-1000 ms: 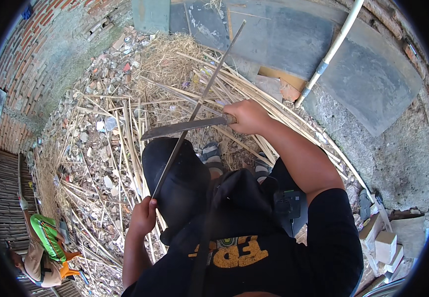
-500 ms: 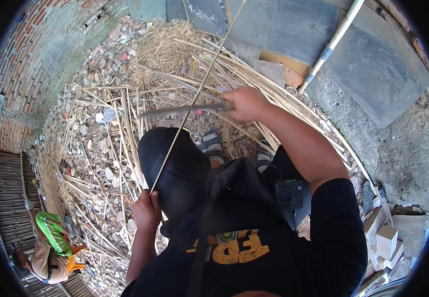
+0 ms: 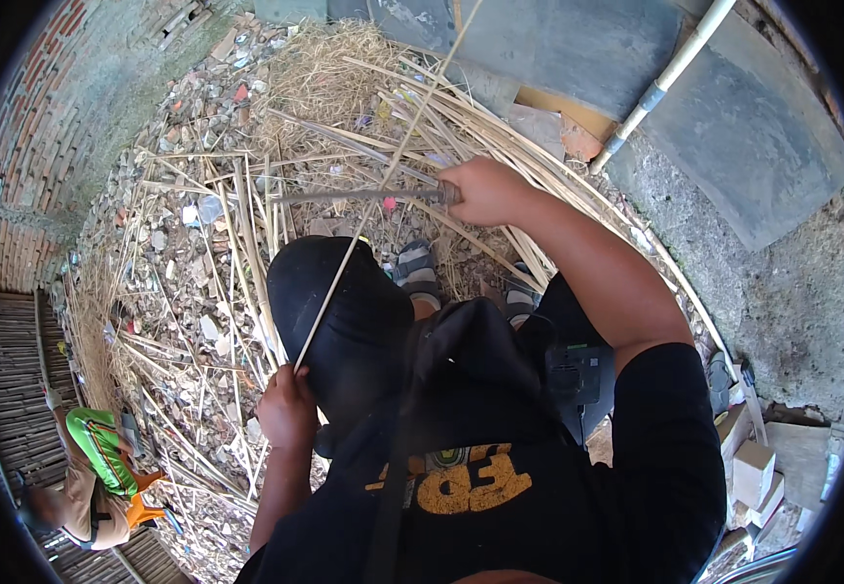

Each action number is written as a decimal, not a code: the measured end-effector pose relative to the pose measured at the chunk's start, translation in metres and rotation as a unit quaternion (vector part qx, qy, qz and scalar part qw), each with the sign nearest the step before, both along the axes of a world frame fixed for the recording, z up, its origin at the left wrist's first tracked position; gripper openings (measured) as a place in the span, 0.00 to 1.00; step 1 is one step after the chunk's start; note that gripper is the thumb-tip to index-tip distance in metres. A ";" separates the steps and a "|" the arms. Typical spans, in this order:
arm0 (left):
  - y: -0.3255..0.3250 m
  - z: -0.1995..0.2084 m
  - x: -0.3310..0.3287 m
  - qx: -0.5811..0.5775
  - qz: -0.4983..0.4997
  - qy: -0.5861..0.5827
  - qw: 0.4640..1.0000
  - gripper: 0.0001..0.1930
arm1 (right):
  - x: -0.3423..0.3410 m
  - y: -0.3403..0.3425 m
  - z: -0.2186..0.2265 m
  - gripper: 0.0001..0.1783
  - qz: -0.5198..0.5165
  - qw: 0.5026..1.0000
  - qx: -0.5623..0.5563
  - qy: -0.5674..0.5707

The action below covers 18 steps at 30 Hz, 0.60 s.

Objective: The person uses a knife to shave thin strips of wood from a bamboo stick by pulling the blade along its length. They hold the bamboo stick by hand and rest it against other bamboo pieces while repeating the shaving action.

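Note:
My left hand [image 3: 287,407] is closed round the lower end of a long, thin bamboo strip [image 3: 341,272], which slants up and to the right past my dark-clothed knee. In my right hand [image 3: 488,191] is the handle of a long-bladed knife. The dark knife blade [image 3: 329,197] points left and lies nearly level, crossing the strip above the knee. Whether its edge touches the strip I cannot tell.
Long pale strips [image 3: 529,162] lie beyond my right hand, and more strips [image 3: 252,255] lie left of my knee. Dry straw [image 3: 320,76] covers rubble ahead. A pale pole [image 3: 663,90] leans at the right. Another person [image 3: 91,487] sits at the lower left.
The knife blade has swung slightly upward and is now more level, a little farther along the strip. My left hand keeps its hold, almost in the same place.

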<state>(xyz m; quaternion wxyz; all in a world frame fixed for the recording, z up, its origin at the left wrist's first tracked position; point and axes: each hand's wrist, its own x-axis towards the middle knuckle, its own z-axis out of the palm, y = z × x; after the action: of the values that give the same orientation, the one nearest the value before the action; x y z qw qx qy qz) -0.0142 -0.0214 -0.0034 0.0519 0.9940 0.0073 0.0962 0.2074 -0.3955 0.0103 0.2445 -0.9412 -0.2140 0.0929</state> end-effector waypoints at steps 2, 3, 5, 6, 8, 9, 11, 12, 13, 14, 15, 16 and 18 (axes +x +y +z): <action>0.001 0.003 -0.002 0.000 0.007 0.006 1.000 0.11 | -0.009 0.012 0.011 0.13 0.030 0.999 -0.030 -0.013; 0.002 0.004 -0.003 0.003 0.012 0.009 1.000 0.11 | -0.016 0.022 0.017 0.13 0.048 0.997 -0.046 -0.025; 0.002 0.001 -0.003 0.016 0.024 0.016 0.999 0.11 | -0.017 0.026 0.011 0.14 0.049 0.998 -0.034 -0.008; 0.002 -0.001 -0.002 0.025 0.026 0.016 0.999 0.11 | -0.010 0.018 0.003 0.14 0.025 0.999 -0.007 0.019; 0.002 -0.004 0.003 0.039 0.023 -0.002 0.999 0.11 | 0.005 0.003 -0.016 0.15 -0.048 0.998 0.035 -0.009; 0.003 -0.002 0.003 0.037 0.023 0.002 0.999 0.11 | 0.008 -0.001 -0.015 0.15 -0.048 0.998 0.028 -0.008; 0.002 0.002 0.003 0.032 0.019 0.011 0.999 0.11 | 0.011 -0.009 -0.014 0.15 -0.051 0.999 0.014 -0.006; 0.003 0.001 0.002 0.029 0.019 0.012 0.999 0.11 | 0.009 -0.008 -0.009 0.15 -0.038 0.999 0.019 -0.011; 0.004 0.000 0.002 0.026 0.019 0.014 0.999 0.12 | 0.006 -0.006 -0.006 0.15 -0.035 0.999 0.012 -0.012; 0.004 0.000 0.002 0.023 0.018 0.015 0.999 0.12 | 0.002 -0.003 -0.001 0.15 -0.033 0.999 0.005 -0.013; 0.003 0.001 0.002 0.017 0.015 0.020 1.000 0.12 | -0.002 -0.003 0.003 0.15 -0.034 0.999 -0.004 -0.013; 0.002 0.003 0.003 0.010 0.013 0.024 1.000 0.12 | -0.004 -0.003 0.004 0.15 -0.025 0.999 -0.019 -0.015; 0.001 0.007 0.004 0.004 0.007 0.028 1.000 0.11 | -0.006 -0.004 0.007 0.15 -0.006 0.999 -0.051 -0.018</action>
<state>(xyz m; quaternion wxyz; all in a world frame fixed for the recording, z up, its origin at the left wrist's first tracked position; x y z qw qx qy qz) -0.0101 -0.0205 0.0036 0.0475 0.9964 0.0153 0.0690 0.2009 -0.3993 0.0173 0.1929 -0.9551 -0.2080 0.0856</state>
